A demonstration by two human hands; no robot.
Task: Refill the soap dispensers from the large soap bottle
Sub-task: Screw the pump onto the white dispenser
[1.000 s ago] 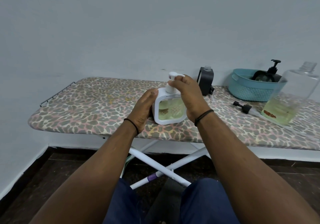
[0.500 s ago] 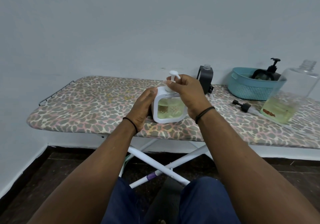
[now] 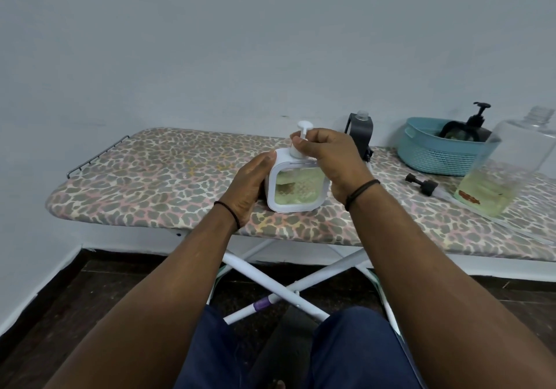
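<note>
A pale wall backs an ironing board [image 3: 156, 184] with a leopard-print cover, which serves as the surface here. Near the middle of its front edge stands the white soap dispenser [image 3: 296, 188], upright, its clear window showing greenish soap about halfway up or more.

The left hand [image 3: 249, 182] lies flat against the dispenser's left side, palm and fingers pressed to the wall, most likely to keep the body from turning or tipping. The right hand [image 3: 331, 160] comes over the top right corner, its grip closed with thumb and fingertips pinched around the base of the white pump [image 3: 302, 136], just below the round head. That hold suits twisting the pump collar; whether it is being screwed down or loosened cannot be told from this view, though the soap level suggests this one has been filled and is being closed.

Just behind the dispenser, to its right, stands a dark grey dispenser [image 3: 360, 133] with its neck open and no pump, apparently waiting for a refill. Further right of the white dispenser lies a black pump [image 3: 421, 184] on its side, probably belonging to that one. Beyond it the large soap bottle [image 3: 505, 166] stands uncapped, with only a low layer of yellow soap left. Behind the black pump sits a teal basket [image 3: 433, 151] holding another dispenser with a black pump head.
</note>
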